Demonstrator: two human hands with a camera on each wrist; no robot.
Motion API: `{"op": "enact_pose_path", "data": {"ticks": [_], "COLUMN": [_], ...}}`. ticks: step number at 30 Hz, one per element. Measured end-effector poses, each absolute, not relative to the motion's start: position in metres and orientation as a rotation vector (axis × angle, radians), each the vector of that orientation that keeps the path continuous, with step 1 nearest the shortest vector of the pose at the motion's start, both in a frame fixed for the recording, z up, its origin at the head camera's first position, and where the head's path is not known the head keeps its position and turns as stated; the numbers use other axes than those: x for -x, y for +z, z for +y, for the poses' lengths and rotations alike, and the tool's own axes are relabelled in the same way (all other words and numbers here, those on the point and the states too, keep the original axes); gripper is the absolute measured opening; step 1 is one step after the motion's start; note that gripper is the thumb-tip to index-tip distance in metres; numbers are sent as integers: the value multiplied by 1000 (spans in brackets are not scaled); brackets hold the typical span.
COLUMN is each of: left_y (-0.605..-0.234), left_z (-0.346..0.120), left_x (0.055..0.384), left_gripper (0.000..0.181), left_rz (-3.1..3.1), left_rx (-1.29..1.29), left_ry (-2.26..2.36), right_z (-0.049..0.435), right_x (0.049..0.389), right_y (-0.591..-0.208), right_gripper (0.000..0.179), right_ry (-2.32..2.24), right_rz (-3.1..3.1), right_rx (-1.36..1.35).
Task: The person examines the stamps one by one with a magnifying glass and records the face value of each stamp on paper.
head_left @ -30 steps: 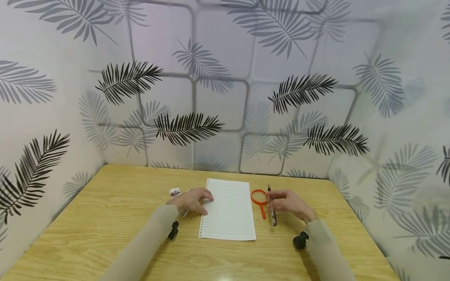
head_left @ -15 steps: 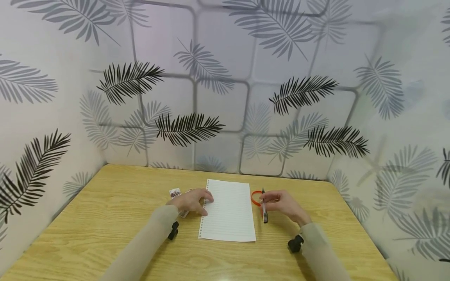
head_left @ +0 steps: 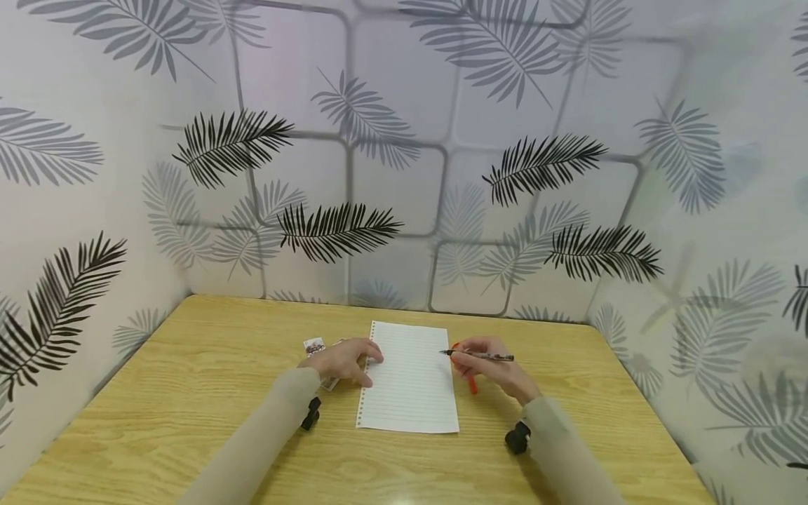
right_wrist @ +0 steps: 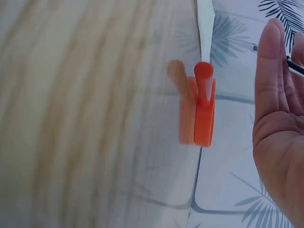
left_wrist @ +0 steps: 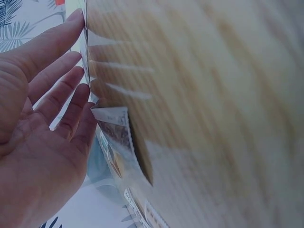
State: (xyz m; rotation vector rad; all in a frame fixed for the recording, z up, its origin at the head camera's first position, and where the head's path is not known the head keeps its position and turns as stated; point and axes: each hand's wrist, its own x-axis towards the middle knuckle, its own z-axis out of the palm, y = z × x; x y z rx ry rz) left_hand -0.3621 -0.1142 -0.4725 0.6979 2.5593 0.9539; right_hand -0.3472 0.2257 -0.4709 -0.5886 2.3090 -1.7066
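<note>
My right hand [head_left: 495, 368] pinches a fountain pen [head_left: 499, 357], held nearly level with its nib pointing left over the right edge of a lined, hole-punched sheet of paper [head_left: 410, 393]. A red-orange magnifying glass [head_left: 473, 385] lies below this hand, its ring mostly covered in the head view; the right wrist view shows its handle end-on [right_wrist: 204, 114]. On the paper's left, punched edge rests my left hand [head_left: 341, 359], fingers spread and relaxed. Small printed pieces like postage stamps [left_wrist: 116, 128] lie under and beside that hand, one with a lifted corner.
The wooden table [head_left: 189, 400] meets a wall [head_left: 391, 273] with a leaf pattern along its back edge. Another stamp-like piece [head_left: 313, 346] shows behind the left hand. Black wrist cameras sit on both wrists.
My right hand has moved left to the paper's edge. The pen, earlier pointing away from me, now lies turned with its nib to the left. The left hand and paper stay put.
</note>
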Motion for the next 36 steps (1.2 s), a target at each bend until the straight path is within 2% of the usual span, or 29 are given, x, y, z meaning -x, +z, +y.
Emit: {"op": "enact_pose_path", "data": {"ticks": [5, 12, 19, 23, 26, 36], "left_y": [-472, -473, -473, -473, -474, -473], "left_z": [-114, -114, -112, -111, -112, -115], "left_x": [362, 361, 363, 363, 363, 365], "left_gripper": [46, 45, 43, 42, 43, 42], "left_rz": [2569, 2575, 2592, 2593, 2588, 2587], "left_rx": [-718, -726, -704, -673, -667, -724], "left_ry": [943, 940, 919, 926, 928, 919], "right_z": [215, 194, 179, 172, 164, 135], "right_x": [349, 347, 346, 349, 351, 351], "right_y": [-471, -471, -467, -468, -470, -476], "right_gripper": [43, 31, 56, 60, 56, 23], "right_ry": [-1697, -1811, -1757, -1715, -1678, -1746], "right_rz": [2277, 2045, 1879, 1896, 1985, 2145], "right_rx": [630, 439, 470, 423, 355, 199]}}
